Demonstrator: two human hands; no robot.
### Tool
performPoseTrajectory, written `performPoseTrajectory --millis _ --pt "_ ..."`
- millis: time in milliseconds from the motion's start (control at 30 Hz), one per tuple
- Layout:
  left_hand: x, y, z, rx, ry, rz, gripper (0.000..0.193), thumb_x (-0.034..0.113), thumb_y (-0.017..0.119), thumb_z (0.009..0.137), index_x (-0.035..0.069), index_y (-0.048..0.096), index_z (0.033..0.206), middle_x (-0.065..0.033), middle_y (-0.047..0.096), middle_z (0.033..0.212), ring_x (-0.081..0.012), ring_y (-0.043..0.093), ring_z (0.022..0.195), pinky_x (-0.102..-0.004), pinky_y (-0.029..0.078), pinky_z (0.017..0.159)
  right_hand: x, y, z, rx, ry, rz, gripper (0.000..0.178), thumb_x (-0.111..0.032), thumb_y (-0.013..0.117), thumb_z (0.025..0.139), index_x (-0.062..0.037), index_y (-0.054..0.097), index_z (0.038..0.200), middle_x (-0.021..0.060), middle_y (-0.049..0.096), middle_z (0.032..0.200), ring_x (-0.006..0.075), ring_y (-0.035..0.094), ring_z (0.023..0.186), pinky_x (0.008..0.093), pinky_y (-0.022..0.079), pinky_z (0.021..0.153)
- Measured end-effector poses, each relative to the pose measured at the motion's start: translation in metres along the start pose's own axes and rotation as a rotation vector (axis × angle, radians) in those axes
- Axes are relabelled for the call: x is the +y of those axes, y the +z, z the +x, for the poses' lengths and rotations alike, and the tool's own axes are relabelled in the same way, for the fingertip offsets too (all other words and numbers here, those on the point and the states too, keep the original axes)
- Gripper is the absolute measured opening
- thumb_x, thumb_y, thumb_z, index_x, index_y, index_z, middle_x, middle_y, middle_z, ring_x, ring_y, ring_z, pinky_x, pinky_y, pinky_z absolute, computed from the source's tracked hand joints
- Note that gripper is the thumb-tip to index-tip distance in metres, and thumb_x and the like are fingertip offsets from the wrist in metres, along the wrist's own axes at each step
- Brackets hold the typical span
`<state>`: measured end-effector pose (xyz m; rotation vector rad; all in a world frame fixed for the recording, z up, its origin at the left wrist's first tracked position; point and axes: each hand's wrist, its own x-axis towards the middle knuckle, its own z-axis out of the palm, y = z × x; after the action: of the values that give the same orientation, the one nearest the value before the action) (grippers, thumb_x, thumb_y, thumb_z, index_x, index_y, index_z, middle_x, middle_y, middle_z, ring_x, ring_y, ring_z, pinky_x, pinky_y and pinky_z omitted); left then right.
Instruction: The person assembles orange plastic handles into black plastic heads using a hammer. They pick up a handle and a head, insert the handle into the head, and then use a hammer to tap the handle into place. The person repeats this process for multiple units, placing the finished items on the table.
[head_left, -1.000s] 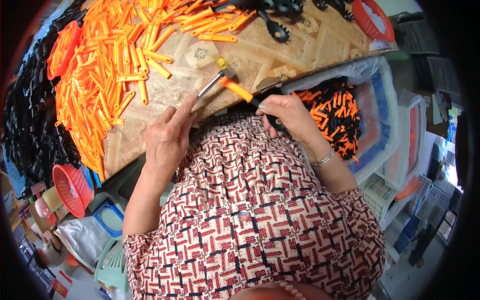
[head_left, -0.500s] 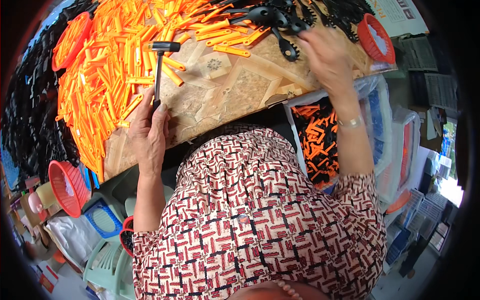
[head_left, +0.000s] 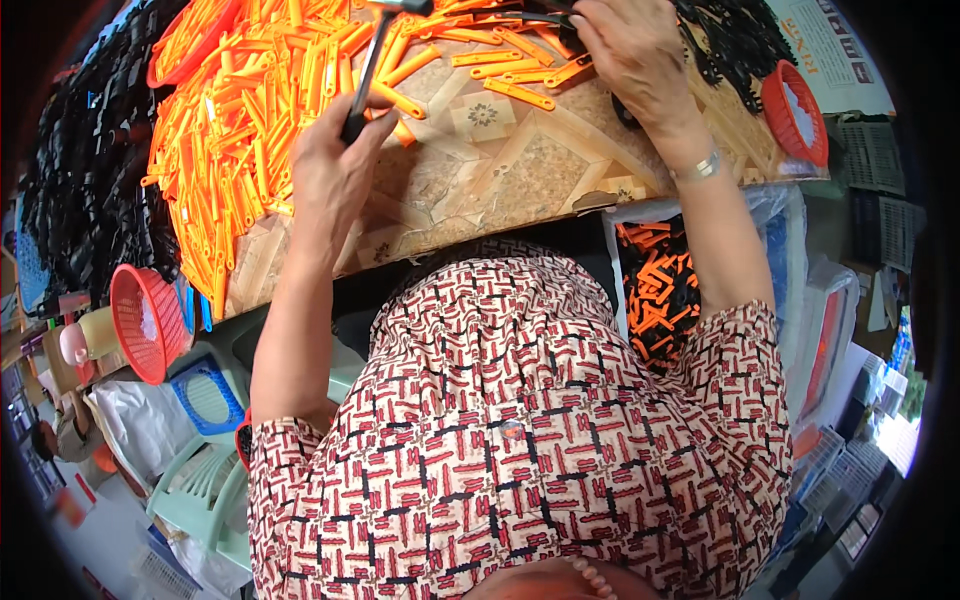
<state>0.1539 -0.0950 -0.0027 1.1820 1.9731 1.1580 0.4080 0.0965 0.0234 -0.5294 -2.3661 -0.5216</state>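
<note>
Hammer (head_left: 376, 52): in left hand, over worktop's far side, shaft slanting up and right, head partly cut by top edge of view.
Left hand (head_left: 335, 165): fingers wrapped round the hammer's black grip, at right edge of the orange pile.
Right hand (head_left: 642, 65): reaching to far side of worktop, fingers bent, at a dark thin piece (head_left: 538, 16); cannot tell if pinching it.
Orange handles (head_left: 250, 140): big heap on worktop's left, several loose ones between the hands.
Worktop (head_left: 470, 175): patterned, bare patch in front of the hands.
Black parts (head_left: 735, 50): heaped right of right hand.
Black pile (head_left: 90, 180): far left, beside the orange heap.
Red baskets: one (head_left: 818, 125) on worktop's right, one (head_left: 174, 325) below its left corner.
Orange and black pieces (head_left: 660, 290): in a container below right forearm.
Bracelet (head_left: 707, 165): right wrist.
</note>
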Motion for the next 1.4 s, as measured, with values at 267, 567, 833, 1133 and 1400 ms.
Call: performPoseTrajectory --millis 267,567,833,1133,1400 --pt "0.006 0.066 0.075 -0.107 0.5 0.343 0.028 0.022 0.072 0.091 0.005 0.07 0.113 -0.01 0.068 0.089 -0.0223 0.066 0.085 -0.0348 0.051 0.074 -0.072 -0.074 -0.098 -0.328 1.201 1.039 0.018 -0.014 0.067 0.096 0.0013 0.071 0.103 0.0037 0.066 0.067 0.0077 0.059 0.054 0.023 0.046 0.05" --pt "0.003 0.075 0.116 -0.254 0.663 0.685 0.032 0.031 0.073 0.09 0.007 0.069 0.11 -0.0168 0.067 0.1 -0.0372 0.065 0.093 -0.0455 0.051 0.08 -0.143 -0.078 -0.132 -0.422 1.541 1.592 0.019 -0.011 0.06 0.101 0.0048 0.067 0.107 0.0071 0.068 0.075 0.011 0.064 0.061 0.0244 0.052 0.056" --pt "-0.008 0.039 0.119 -0.238 0.59 0.87 0.035 0.029 0.068 0.093 0.008 0.066 0.121 -0.0201 0.07 0.083 -0.0334 0.071 0.078 -0.0431 0.055 0.071 -0.134 -0.07 -0.117 -0.555 1.457 1.56 0.019 -0.012 0.057 0.101 0.0028 0.067 0.106 0.0082 0.069 0.074 0.013 0.065 0.06 0.024 0.052 0.057" --pt "0.025 0.053 0.011 -0.592 -0.019 -0.494 0.022 0.005 0.072 0.091 0.001 0.063 0.11 -0.0039 0.067 0.089 -0.0139 0.07 0.074 -0.0258 0.061 0.069 -0.14 -0.075 -0.107 -0.542 1.5 1.529 0.018 -0.012 0.059 0.1 0.0046 0.066 0.098 0.0081 0.068 0.071 0.0126 0.063 0.053 0.0253 0.051 0.051" --pt "0.011 0.08 -0.014 -0.526 -0.138 -0.495 0.023 0.005 0.07 0.094 -0.003 0.059 0.113 -0.0044 0.066 0.093 -0.0131 0.071 0.08 -0.0265 0.063 0.077 -0.142 -0.073 -0.111 -0.564 1.512 1.489 0.02 -0.015 0.063 0.101 0.0035 0.066 0.093 0.0054 0.067 0.068 0.0106 0.061 0.052 0.0256 0.05 0.048"
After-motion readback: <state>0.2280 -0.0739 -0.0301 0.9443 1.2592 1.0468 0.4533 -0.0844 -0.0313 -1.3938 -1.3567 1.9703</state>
